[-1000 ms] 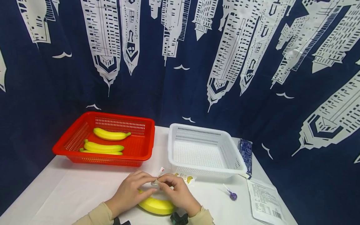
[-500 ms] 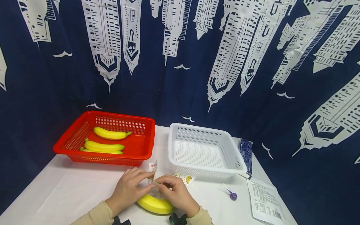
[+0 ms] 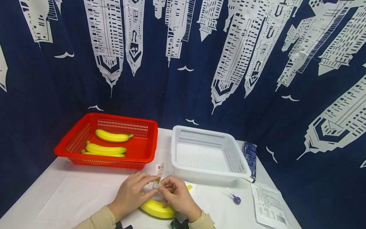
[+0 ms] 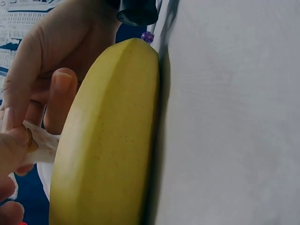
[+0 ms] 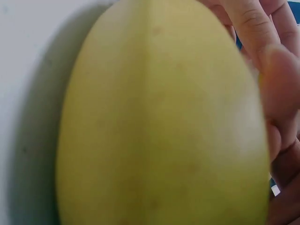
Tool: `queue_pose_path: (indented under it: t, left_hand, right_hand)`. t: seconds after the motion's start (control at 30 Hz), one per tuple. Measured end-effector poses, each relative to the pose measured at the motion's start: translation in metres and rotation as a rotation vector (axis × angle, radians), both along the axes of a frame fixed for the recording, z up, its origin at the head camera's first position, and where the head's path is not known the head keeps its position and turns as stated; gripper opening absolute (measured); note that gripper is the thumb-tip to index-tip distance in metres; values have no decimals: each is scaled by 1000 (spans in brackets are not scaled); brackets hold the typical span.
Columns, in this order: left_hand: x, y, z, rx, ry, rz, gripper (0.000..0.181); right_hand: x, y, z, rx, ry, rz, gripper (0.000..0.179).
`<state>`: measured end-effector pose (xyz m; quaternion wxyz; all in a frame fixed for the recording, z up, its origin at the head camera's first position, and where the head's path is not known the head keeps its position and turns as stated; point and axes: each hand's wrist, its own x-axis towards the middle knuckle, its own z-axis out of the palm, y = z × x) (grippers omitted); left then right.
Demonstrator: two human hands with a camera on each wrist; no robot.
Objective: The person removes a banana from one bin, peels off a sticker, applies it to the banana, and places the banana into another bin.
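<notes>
My left hand (image 3: pixel 132 191) and right hand (image 3: pixel 178 195) meet above a yellow banana (image 3: pixel 157 210) lying on the table. Between the fingertips of both is a small, partly clear wrapper (image 3: pixel 159 170) with a red mark and a yellow-brown patch, its upper end standing up. In the left wrist view, thumb and finger pinch the whitish wrapper (image 4: pixel 44 145) beside the banana (image 4: pixel 103 140). The banana (image 5: pixel 159 117) fills most of the right wrist view and hides much there. A white piece with a banana print (image 3: pixel 190 188) lies behind my right hand.
A red basket (image 3: pixel 114 163) at back left holds three bananas. Right of it stands a white basket (image 3: pixel 200 156), with a dark blue packet (image 3: pixel 250 159) alongside. A purple lollipop (image 3: pixel 236 199) and a white pouch with a barcode (image 3: pixel 270 205) lie on the right.
The wrapper, mostly hidden between the fingers a second ago, rose upright and now leans slightly right. My right hand has shifted a little, covering more of the banana-print piece. The left hand barely moved.
</notes>
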<state>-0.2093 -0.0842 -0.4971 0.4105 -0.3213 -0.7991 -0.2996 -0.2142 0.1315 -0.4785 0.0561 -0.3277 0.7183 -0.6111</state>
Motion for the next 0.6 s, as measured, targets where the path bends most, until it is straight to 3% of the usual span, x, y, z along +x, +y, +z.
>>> queue_pose_path:
  t: [0.17,0.33,0.6]
  left_hand:
    - [2,1,2,23,-24,2,62]
    - [2,2,4,34,-40,-5,63]
    - [3,2,4,47,-1,-37,61]
  right_hand:
    - [1,0,3,9,-46,-51,25]
    - [1,1,4,-33,-59,-26,19]
    - [0,2,3,-78,-68,-5,19]
